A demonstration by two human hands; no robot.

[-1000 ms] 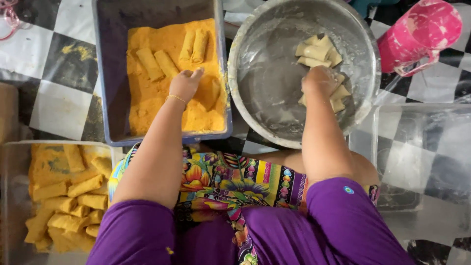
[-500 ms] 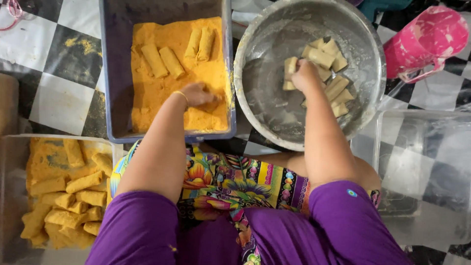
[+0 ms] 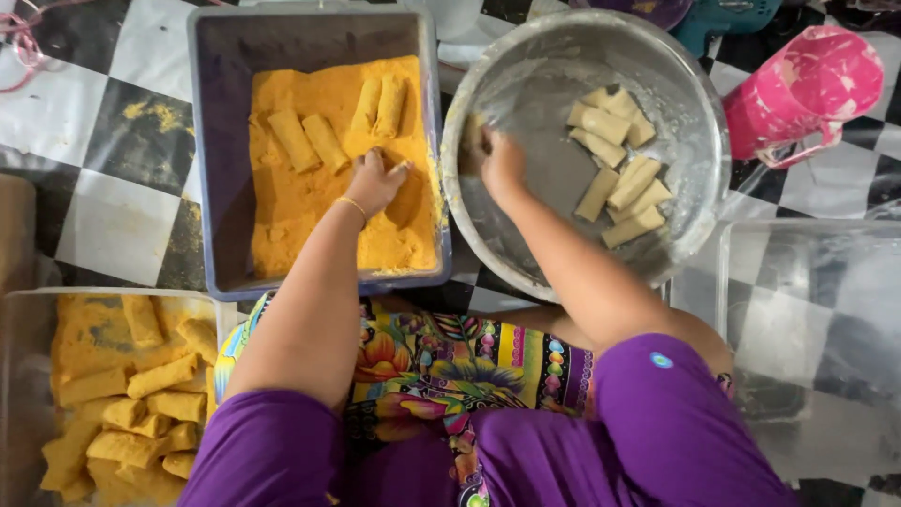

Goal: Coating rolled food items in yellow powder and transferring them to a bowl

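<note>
left hand (image 3: pixel 375 183) is pressing a roll into the orange crumbs in the blue tray (image 3: pixel 216 169) to coat it; right hand (image 3: pixel 496 160), just right of the tray in the metal bowl (image 3: pixel 694 122), pinches a pale battered roll (image 3: pixel 472 143).

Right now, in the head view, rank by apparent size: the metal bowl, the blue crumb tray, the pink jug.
1. blue crumb tray and metal bowl, too alike to rank.
2. pink jug, smallest, partly cropped.
</note>
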